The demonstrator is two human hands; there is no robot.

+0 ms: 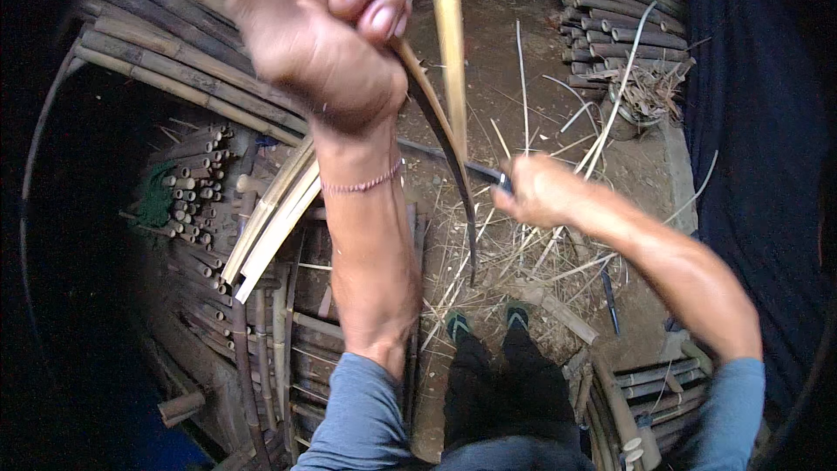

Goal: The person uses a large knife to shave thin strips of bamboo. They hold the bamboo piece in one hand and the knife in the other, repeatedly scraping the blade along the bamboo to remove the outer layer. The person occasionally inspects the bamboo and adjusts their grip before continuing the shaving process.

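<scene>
My left hand (340, 52) is raised close to the camera, fingers curled round a split bamboo strip (447, 44). Below that hand the bamboo parts into a pale, straight length and a thinner, dark-skinned one that curves down to a point. My right hand (539, 190) grips a knife (488, 173) by its dark handle, with the blade reaching left, across the bamboo and behind my left wrist. From this view I cannot tell whether the blade touches the bamboo. Several pale split bamboo slats (277, 218) lie to the left of my left forearm.
Bamboo poles (192, 70) are piled at the far left, with cut bamboo tubes (196, 192) below them. Another bamboo stack (623, 26) stands far right, beside a container of shavings (645, 96). Loose strips and shavings (488, 253) litter the ground before my feet. A dark cloth (758, 122) hangs right.
</scene>
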